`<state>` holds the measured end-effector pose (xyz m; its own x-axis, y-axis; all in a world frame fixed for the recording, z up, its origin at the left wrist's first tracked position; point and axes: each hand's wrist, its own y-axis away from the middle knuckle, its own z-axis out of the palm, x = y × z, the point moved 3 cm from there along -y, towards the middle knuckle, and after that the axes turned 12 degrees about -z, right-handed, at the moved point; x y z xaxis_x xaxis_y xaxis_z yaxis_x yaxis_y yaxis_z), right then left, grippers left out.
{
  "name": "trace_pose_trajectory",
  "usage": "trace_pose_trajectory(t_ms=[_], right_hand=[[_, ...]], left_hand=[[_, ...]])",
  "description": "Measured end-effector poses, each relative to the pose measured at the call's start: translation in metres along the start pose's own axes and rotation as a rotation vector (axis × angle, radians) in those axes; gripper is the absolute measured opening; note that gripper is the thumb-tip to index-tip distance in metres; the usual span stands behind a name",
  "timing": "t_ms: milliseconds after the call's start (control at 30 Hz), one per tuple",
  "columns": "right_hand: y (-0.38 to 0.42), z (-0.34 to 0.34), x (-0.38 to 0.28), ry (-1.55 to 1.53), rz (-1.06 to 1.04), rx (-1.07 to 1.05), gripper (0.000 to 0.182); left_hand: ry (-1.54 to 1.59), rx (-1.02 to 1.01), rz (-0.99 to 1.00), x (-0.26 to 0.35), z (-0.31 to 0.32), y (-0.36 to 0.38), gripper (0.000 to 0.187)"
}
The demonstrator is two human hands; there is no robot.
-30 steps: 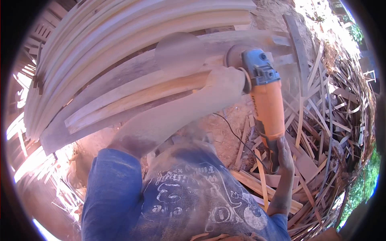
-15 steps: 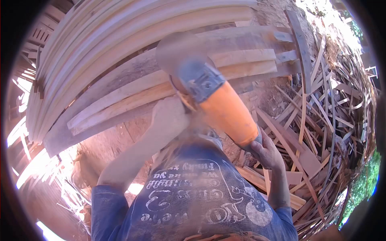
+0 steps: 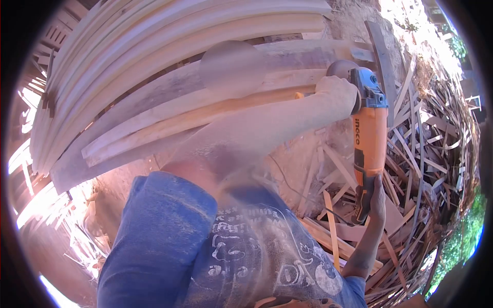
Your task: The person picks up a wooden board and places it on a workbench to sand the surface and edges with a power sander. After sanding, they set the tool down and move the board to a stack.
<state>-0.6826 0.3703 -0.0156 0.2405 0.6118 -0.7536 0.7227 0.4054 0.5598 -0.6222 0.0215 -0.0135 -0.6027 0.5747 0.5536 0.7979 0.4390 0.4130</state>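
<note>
Head view: orange grinder between left hand and right hand.

An orange angle grinder is held in both hands over a stack of long wooden planks that curve across the upper left. The left hand, coated in pale sawdust, is closed around the side grip next to the grey gear head, with the arm stretched out across the planks. The right hand is wrapped around the black rear handle lower down. The disc end rests at the right end of the planks. A black cable trails back toward the blue printed shirt. Thin wood offcuts lie heaped on the right.
</note>
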Motion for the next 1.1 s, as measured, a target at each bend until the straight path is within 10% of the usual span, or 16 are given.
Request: trace_pose_trajectory(t_ms=[200, 333, 633, 1100], right_hand=[[0.014, 0.039, -0.018, -0.020, -0.035, -0.079, 0.058], [0.037, 0.119, -0.052, 0.073, -0.031, -0.403, 0.047], [0.046, 0.257, -0.108, 0.621, -0.343, -0.884, 0.076], [0.015, 0.069, -0.061, 0.088, -0.117, -0.313, 0.059]], left_hand=[[-0.099, 0.082, 0.022, -0.030, -0.010, 0.026, 0.021], [-0.013, 0.048, -0.324, -0.131, -0.019, 0.104, 0.028], [0.160, 0.371, -0.633, -0.266, -0.041, 0.282, 0.021], [0.066, 0.100, -0.108, -0.095, -0.020, 0.060, 0.026]])
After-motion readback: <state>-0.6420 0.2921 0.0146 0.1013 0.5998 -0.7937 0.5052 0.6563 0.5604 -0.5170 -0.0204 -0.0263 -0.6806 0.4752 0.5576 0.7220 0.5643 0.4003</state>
